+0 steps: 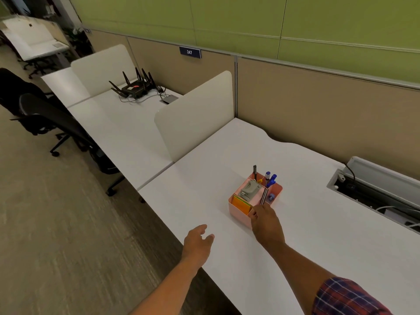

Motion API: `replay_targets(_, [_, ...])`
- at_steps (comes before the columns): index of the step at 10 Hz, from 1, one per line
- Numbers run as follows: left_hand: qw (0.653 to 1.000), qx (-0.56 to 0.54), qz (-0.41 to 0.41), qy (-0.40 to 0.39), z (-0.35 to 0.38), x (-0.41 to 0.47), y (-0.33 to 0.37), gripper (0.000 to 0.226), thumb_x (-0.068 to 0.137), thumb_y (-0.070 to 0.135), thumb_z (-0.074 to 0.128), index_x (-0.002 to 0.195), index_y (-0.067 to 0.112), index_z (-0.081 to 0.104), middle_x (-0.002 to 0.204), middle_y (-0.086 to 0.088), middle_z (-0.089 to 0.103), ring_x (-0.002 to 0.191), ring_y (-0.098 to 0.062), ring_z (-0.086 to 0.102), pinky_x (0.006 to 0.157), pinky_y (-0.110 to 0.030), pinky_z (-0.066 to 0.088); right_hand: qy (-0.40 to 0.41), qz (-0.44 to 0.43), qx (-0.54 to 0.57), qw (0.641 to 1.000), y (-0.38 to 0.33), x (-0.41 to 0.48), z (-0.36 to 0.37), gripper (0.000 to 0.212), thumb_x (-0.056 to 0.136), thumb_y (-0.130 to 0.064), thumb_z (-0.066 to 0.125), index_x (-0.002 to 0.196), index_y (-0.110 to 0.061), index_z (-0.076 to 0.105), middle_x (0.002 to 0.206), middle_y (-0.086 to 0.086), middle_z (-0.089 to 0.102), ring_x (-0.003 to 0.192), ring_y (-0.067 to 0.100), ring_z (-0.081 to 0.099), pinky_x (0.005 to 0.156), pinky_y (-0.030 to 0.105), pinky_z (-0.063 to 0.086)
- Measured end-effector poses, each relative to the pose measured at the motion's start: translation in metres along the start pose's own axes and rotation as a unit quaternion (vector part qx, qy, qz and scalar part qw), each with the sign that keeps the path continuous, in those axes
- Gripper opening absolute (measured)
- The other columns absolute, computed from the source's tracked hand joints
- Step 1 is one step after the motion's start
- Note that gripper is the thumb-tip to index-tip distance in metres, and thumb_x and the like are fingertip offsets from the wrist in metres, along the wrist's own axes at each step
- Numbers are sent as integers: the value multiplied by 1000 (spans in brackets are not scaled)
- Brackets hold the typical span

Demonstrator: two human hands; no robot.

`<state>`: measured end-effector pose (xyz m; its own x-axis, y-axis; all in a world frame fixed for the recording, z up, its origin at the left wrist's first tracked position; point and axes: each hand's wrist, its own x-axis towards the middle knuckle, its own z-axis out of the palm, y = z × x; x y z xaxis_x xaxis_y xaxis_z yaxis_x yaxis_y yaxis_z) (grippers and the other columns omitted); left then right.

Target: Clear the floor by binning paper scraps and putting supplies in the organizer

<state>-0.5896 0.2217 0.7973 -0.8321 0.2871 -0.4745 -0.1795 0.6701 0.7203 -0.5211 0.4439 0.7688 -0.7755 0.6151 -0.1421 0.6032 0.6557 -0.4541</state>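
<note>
A pink desk organizer point(277, 188) stands on the white desk point(318, 223). It holds a grey stapler point(248, 189), orange and green sticky notes point(241, 204), blue pens point(271, 179) and a black pen point(254, 171). My right hand point(267, 223) is at the organizer's near edge, pinching thin dark pencils point(264, 196) that slant into a compartment. My left hand point(198, 241) hovers over the desk's front edge, fingers apart and holding nothing.
A cream divider panel point(195, 117) stands left of the organizer. An open cable tray point(372, 192) with wires lies at the right. A black router point(134, 87) sits on the neighbouring desk. Black office chairs point(45, 114) stand on the carpet at left.
</note>
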Motion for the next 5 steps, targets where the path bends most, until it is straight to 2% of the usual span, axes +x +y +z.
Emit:
replay_targets(1, [999, 28, 30, -12, -3, -12, -1, 50, 100, 27, 64, 148, 26, 50, 153, 0, 51, 141, -21, 50, 110, -37, 48, 19, 9, -10, 1000, 2, -24, -3, 36, 102, -38, 53, 135, -23, 54, 137, -1, 60, 120, 19, 61, 104, 38, 53])
replay_targets(3, [980, 155, 119, -46, -6, -47, -1, 58, 103, 42, 53, 157, 28, 37, 164, 0, 38, 151, -23, 37, 122, -42, 36, 33, 29, -47, 998, -1, -94, -13, 62, 101, -52, 47, 154, -23, 34, 159, 0, 43, 143, 23, 47, 115, 40, 40])
replay_targets(4, [942, 273, 192, -42, 3, -70, -5, 69, 103, 57, 40, 162, 29, 19, 172, 2, 19, 159, -23, 17, 126, -43, 21, 51, 49, -71, 995, 1, -138, -17, 76, 100, -60, 39, 162, -21, 18, 169, 2, 23, 154, 24, 29, 122, 43, 28])
replay_targets(5, [905, 342, 247, -54, 10, -81, -11, 76, 102, 63, 32, 164, 27, 8, 174, 1, 5, 160, -23, 5, 128, -44, 11, 63, 59, -89, 992, 4, -163, -18, 78, 101, -61, 35, 163, -20, 11, 172, 3, 15, 156, 25, 21, 124, 44, 23])
